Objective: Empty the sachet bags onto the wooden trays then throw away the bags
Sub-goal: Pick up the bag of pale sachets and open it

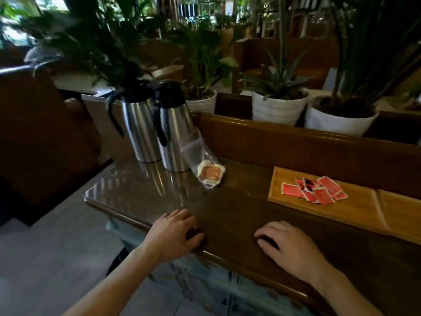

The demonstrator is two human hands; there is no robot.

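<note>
two hands on table | bag contents blurred | second tray cut off

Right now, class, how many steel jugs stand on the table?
2. One steel jug stands at the table's far left; the other is beside it, with the plastic bag leaning against it.

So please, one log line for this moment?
left hand: on table edge | right hand: on table | sachet bag: unemptied | left tray: red sachets
</note>
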